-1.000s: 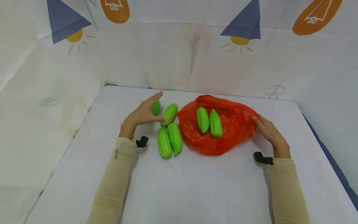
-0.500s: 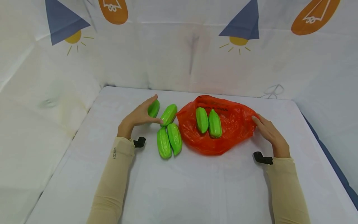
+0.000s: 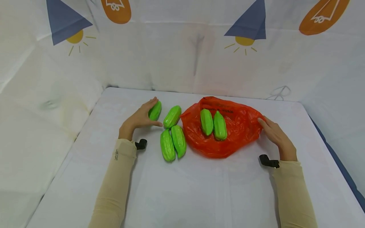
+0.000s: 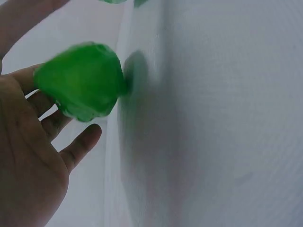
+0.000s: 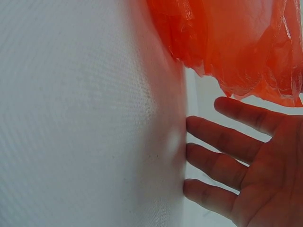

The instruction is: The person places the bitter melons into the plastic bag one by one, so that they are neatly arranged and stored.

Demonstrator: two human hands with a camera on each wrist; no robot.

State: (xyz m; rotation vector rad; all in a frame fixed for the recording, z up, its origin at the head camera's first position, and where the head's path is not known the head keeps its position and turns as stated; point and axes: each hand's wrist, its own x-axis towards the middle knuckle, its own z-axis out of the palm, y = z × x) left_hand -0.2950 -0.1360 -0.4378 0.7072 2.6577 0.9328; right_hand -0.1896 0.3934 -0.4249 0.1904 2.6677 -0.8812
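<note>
On the counter (image 3: 211, 190), toward its far edge: leftmost green fruit (image 3: 155, 110) lies just right of the left hand (image 3: 138, 117), long axis pointing away and rightward. That hand, nearer, spreads loosely around it, ungripped, contact unclear; right hand (image 3: 275, 133) pinches red bag (image 3: 239, 128) edge.

There is room to pass over the table (image 3: 205, 190) in front of the bag (image 3: 240, 128); fruits (image 3: 179, 141) and the left hand (image 3: 139, 117) block its left, the right hand (image 3: 275, 134) its right
</note>
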